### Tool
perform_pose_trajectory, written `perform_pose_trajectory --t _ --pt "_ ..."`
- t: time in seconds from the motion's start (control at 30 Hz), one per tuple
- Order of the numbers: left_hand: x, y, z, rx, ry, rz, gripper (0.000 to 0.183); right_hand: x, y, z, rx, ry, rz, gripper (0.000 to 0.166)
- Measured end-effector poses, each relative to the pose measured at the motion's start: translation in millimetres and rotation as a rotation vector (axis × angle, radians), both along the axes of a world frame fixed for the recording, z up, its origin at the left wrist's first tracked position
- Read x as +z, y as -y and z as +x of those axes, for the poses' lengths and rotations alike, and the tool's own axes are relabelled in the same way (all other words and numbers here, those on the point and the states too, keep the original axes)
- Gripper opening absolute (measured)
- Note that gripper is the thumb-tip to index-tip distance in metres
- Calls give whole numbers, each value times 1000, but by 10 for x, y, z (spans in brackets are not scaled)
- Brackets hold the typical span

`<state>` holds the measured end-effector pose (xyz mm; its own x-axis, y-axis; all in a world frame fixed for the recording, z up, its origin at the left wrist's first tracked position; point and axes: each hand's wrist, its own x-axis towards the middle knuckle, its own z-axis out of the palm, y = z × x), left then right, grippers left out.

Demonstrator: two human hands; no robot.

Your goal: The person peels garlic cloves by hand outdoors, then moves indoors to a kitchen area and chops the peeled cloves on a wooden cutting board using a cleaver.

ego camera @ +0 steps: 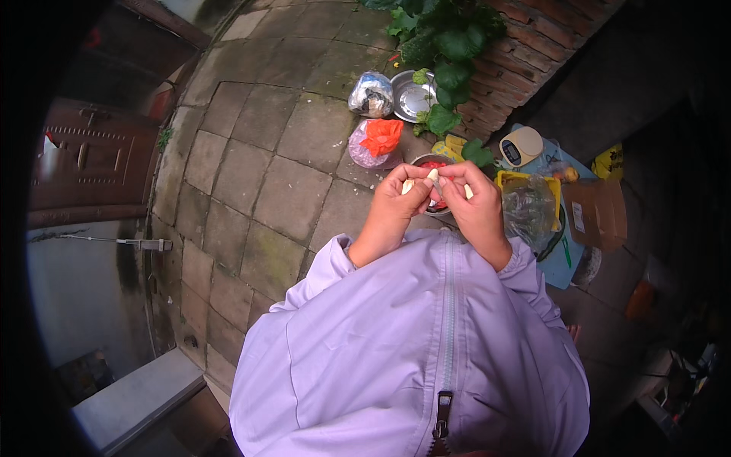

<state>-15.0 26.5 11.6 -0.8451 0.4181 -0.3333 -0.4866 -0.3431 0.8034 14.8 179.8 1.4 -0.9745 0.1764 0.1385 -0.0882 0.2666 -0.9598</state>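
My left hand [400,194] and my right hand [471,203] meet in front of my chest. Between their fingertips is a small pale piece, apparently a garlic clove [433,175], pinched from both sides. Another pale piece [407,187] is tucked in my left hand's curled fingers, and one more [468,191] shows in my right hand. Directly beneath my hands stands a metal bowl [424,160] with bright red pieces inside, partly hidden by my fingers.
Beyond my left hand are an orange plastic bag [382,137] on a pinkish bundle, a filled clear bag [370,96] and a metal basin [410,97]. At right, a blue board [571,265] bears a kitchen scale [521,146] and yellow basket [555,194]; a cardboard box [597,214] is beside them.
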Motion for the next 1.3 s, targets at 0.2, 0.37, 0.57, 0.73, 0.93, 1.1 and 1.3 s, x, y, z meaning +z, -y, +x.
perform_pose_trajectory --t 0.2,0.37,0.57,0.73,0.93,1.1,1.3 --pt "-30 -9 32 19 -85 -62 14 80 58 9 -5 -29 -81 8" --pt "-37 8 56 -25 -108 -106 11 35 -2 2 47 94 -156 5" --pt "-33 23 60 -53 -14 -47 10 19 -12 16 59 140 -320 2" --pt "-9 18 70 -15 20 -18 8 50 -8 37 44 8 -185 2" --pt "-4 18 68 -51 80 52 8 127 41 85 14 49 -194 6" --pt "-116 62 67 -63 211 288 14 111 -103 82 -44 112 207 12" --pt "-140 61 54 -93 286 365 16 137 -152 42 10 119 133 20"
